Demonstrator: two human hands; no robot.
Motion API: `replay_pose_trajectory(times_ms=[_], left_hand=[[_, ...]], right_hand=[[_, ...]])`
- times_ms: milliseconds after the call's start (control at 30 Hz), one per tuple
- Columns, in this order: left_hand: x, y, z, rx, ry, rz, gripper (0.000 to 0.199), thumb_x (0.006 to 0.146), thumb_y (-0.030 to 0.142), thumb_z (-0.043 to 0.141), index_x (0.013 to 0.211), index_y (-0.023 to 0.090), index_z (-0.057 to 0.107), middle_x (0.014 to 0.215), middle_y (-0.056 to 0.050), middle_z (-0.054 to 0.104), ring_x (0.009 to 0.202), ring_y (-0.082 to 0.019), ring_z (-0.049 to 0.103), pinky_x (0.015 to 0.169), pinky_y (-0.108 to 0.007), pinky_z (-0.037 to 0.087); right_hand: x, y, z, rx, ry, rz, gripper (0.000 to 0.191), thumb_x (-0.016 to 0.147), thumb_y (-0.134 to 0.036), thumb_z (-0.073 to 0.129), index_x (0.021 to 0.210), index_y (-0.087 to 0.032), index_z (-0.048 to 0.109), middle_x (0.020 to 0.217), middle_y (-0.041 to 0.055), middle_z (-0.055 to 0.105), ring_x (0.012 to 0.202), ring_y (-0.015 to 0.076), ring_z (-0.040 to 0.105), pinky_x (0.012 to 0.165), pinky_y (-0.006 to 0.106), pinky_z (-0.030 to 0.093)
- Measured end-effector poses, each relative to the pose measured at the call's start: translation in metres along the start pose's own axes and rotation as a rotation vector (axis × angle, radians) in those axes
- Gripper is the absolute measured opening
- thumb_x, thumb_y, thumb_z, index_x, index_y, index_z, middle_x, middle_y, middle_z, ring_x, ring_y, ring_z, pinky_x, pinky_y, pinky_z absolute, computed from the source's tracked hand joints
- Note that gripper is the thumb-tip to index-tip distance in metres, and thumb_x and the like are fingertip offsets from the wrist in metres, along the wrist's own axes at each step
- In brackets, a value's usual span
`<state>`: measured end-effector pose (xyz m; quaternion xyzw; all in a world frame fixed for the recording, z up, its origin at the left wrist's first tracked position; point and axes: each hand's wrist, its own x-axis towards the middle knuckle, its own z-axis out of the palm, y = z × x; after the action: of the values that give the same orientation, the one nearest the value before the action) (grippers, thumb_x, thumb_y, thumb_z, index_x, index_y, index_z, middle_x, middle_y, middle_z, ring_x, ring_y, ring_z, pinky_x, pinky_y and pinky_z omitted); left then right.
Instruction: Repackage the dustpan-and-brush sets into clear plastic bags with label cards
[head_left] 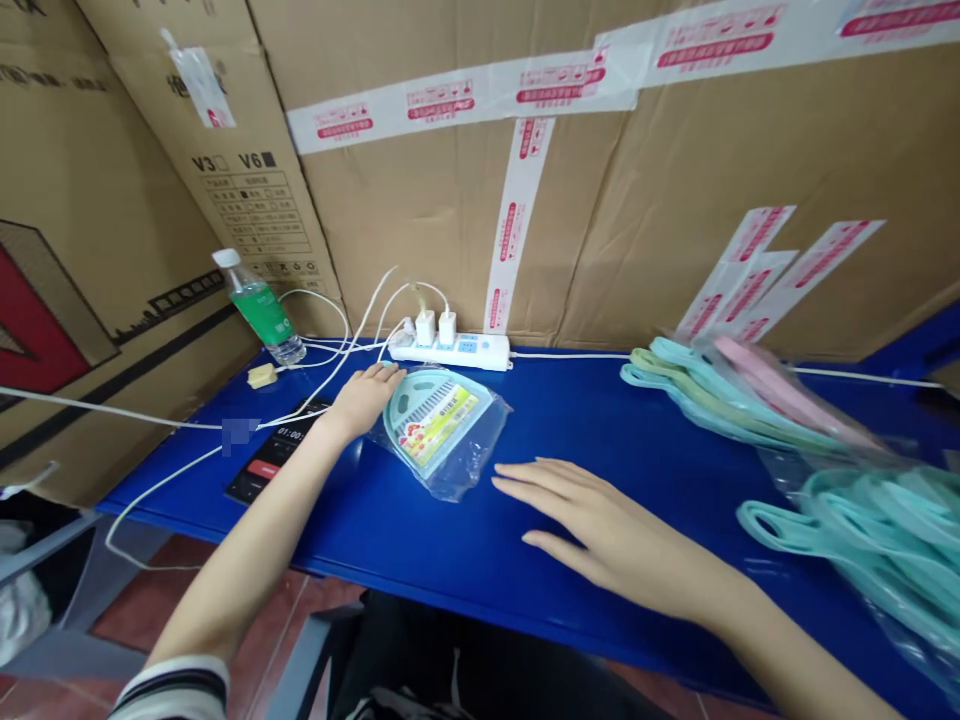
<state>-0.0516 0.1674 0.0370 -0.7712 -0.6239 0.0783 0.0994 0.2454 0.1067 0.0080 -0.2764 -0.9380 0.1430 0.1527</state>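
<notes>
A light-blue plastic half-round piece with slots [405, 405] lies on the blue table in a clear bag, with a yellow printed label [444, 432] on it. My left hand [365, 400] is at the bag's upper left edge. Its fingers are stretched out and their tips touch or overlap the edge; the thumb is hidden. To the right of the bag, my right hand [592, 520] hovers above the table, fingers extended and thumb apart, holding nothing.
A phone [259, 465] lies partly under my left forearm. Behind are a power strip [487, 352] with plugs, loose white cables and a water bottle [262, 315]. Bagged teal pieces [847, 540] and mixed green, blue and pink ones [720, 390] lie at right. Cardboard [450, 220] walls the back.
</notes>
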Motion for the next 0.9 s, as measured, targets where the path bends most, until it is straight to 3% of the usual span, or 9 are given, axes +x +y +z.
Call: replay_pose_trajectory(times_ms=[67, 133, 233, 333, 533, 600, 733, 900], left_hand=[[0.001, 0.001, 0.006, 0.007, 0.022, -0.004, 0.046, 0.088, 0.000, 0.038, 0.126, 0.018, 0.057, 0.131, -0.014, 0.061, 0.128, -0.024, 0.052, 0.099, -0.041, 0.047], [0.004, 0.001, 0.009, 0.006, 0.041, -0.004, 0.042, 0.089, 0.000, 0.036, 0.121, 0.015, 0.058, 0.131, -0.017, 0.060, 0.131, -0.026, 0.049, 0.101, -0.042, 0.046], [0.010, 0.000, 0.009, -0.011, 0.037, 0.027, 0.036, 0.091, 0.000, 0.034, 0.115, 0.011, 0.059, 0.125, -0.019, 0.062, 0.128, -0.025, 0.052, 0.100, -0.040, 0.047], [0.010, -0.005, 0.011, -0.035, 0.007, 0.094, 0.035, 0.091, 0.000, 0.034, 0.114, 0.011, 0.058, 0.112, -0.014, 0.066, 0.114, -0.022, 0.060, 0.099, -0.037, 0.047], [-0.001, -0.007, 0.014, -0.106, -0.038, 0.211, 0.036, 0.087, -0.003, 0.035, 0.111, 0.011, 0.058, 0.109, -0.011, 0.061, 0.105, -0.019, 0.061, 0.095, -0.030, 0.048], [-0.004, -0.003, 0.013, -0.118, -0.035, 0.202, 0.036, 0.087, -0.003, 0.034, 0.111, 0.010, 0.057, 0.110, -0.012, 0.060, 0.106, -0.021, 0.060, 0.094, -0.032, 0.049], [-0.008, 0.009, 0.009, -0.116, -0.026, 0.172, 0.033, 0.089, -0.001, 0.034, 0.110, 0.009, 0.058, 0.110, -0.013, 0.060, 0.108, -0.024, 0.059, 0.094, -0.037, 0.050], [-0.010, 0.015, 0.006, -0.078, -0.036, 0.166, 0.033, 0.090, 0.000, 0.036, 0.114, 0.010, 0.056, 0.114, -0.013, 0.060, 0.111, -0.025, 0.058, 0.094, -0.038, 0.050]], right_hand=[[0.026, 0.001, -0.002, 0.246, -0.040, 0.072, 0.045, 0.092, -0.028, 0.055, 0.137, -0.028, 0.054, 0.121, 0.0054, 0.071, 0.110, 0.0220, 0.066, 0.096, 0.042, 0.052], [0.050, 0.007, -0.001, 0.421, -0.001, 0.150, 0.037, 0.092, -0.029, 0.053, 0.128, -0.023, 0.062, 0.105, 0.0062, 0.075, 0.093, 0.0200, 0.070, 0.088, 0.039, 0.056], [0.076, 0.021, 0.007, 0.584, 0.024, 0.332, 0.022, 0.089, -0.025, 0.053, 0.104, -0.018, 0.068, 0.087, 0.0066, 0.074, 0.080, 0.0197, 0.071, 0.079, 0.039, 0.058], [0.085, 0.035, 0.018, 0.705, 0.023, 0.459, 0.015, 0.087, -0.017, 0.051, 0.097, -0.017, 0.062, 0.078, 0.0036, 0.068, 0.071, 0.0168, 0.070, 0.071, 0.035, 0.059], [0.071, 0.050, 0.019, 0.758, 0.014, 0.545, 0.010, 0.085, -0.019, 0.054, 0.093, -0.017, 0.059, 0.077, 0.0030, 0.066, 0.062, 0.0143, 0.067, 0.060, 0.031, 0.058], [0.070, 0.049, 0.017, 0.731, 0.010, 0.558, 0.007, 0.086, -0.024, 0.054, 0.085, -0.018, 0.058, 0.070, 0.0017, 0.065, 0.057, 0.0138, 0.065, 0.057, 0.030, 0.057], [0.072, 0.044, 0.022, 0.621, 0.100, 0.570, 0.020, 0.085, -0.036, 0.057, 0.073, -0.023, 0.048, 0.057, -0.0032, 0.057, 0.048, 0.0129, 0.058, 0.048, 0.028, 0.048], [0.071, 0.045, 0.025, 0.569, 0.175, 0.547, 0.019, 0.080, -0.030, 0.056, 0.065, -0.025, 0.045, 0.051, -0.0049, 0.050, 0.046, 0.0133, 0.052, 0.048, 0.028, 0.039]])
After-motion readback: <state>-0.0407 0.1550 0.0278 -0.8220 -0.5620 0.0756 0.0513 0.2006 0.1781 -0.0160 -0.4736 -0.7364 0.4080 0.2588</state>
